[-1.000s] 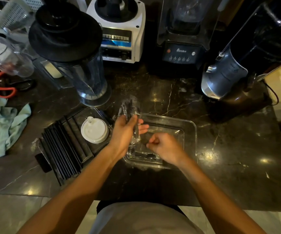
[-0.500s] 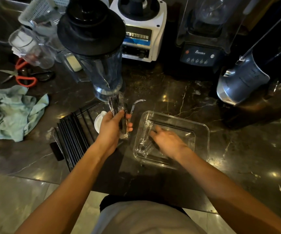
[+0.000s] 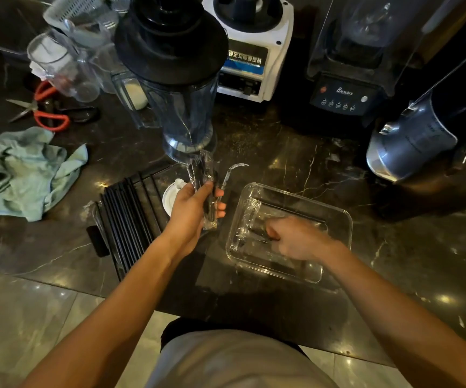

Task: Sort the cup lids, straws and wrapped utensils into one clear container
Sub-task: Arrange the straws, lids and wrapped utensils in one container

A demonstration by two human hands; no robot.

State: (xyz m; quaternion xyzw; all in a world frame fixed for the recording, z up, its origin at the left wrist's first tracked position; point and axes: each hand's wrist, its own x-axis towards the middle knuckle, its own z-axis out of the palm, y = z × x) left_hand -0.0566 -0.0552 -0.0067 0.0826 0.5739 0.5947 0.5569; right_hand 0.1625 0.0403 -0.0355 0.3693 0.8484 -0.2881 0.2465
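My right hand [image 3: 296, 238] has pushed further down into the clear container [image 3: 338, 219] since a moment ago, knuckles curled over a wrapped utensil [image 3: 250, 217] lying on its floor; whether I grip it, I cannot tell. The dark marble desk [image 3: 282, 152] carries the container, which sits just right of my left hand [image 3: 191, 210]. That hand is clamped on a bundle of wrapped utensils [image 3: 202, 175], held upright. Left of it lie the black straws [image 3: 127, 217], and behind it peeks a white cup lid [image 3: 171, 193].
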